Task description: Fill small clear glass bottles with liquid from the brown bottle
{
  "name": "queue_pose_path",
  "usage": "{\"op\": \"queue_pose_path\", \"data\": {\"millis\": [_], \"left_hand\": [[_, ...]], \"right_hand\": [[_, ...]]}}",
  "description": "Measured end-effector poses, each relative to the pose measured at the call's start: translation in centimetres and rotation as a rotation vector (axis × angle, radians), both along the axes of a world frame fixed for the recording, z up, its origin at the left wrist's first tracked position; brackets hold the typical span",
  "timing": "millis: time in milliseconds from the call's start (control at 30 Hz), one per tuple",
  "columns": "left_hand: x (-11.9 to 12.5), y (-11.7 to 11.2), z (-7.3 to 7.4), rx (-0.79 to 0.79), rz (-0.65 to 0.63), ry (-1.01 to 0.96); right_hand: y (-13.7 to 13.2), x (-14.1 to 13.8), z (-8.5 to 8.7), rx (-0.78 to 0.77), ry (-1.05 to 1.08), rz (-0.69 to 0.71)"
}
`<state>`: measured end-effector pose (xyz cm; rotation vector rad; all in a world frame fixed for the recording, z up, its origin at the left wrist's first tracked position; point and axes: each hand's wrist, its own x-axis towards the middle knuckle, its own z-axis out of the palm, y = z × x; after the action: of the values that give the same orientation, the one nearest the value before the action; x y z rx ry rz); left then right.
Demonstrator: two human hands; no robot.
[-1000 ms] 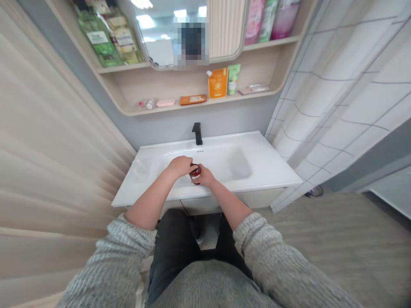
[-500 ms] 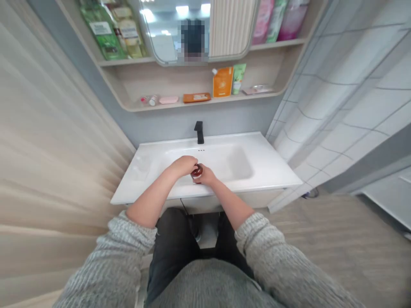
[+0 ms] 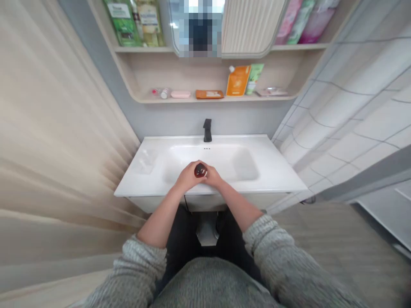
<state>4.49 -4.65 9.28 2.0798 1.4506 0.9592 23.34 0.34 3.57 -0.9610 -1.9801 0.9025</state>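
Note:
Over the front edge of the white sink basin, a small reddish-brown bottle with a dark, shiny top is held between my two hands. My left hand is closed around its left side. From the right, my right hand is wrapped about it, fingers curled. The top of the bottle faces up toward me; its lower body is hidden by the hands.
A black faucet stands behind the basin. Something clear and thin lies on the counter's left. Above, a shelf holds an orange pouch, a green tube and small items. A curtain hangs at left.
My left hand has moved from the bottle's top down to its side, uncovering the top. Both hands now wrap the bottle. The view has shifted slightly.

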Motion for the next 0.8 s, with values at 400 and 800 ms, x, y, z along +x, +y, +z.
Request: {"op": "queue_pose_path", "data": {"millis": [400,800], "left_hand": [[-7.5,-2.9,-0.8,0.123,0.711,-0.53],[-22.4,-7.2,1.3,0.084,1.169,-0.082]], "right_hand": [[1.3,-0.2,-0.9,-0.201,-0.064,-0.03],[2.4,-0.2,-1.8,-0.168,-0.1,-0.182]]}}
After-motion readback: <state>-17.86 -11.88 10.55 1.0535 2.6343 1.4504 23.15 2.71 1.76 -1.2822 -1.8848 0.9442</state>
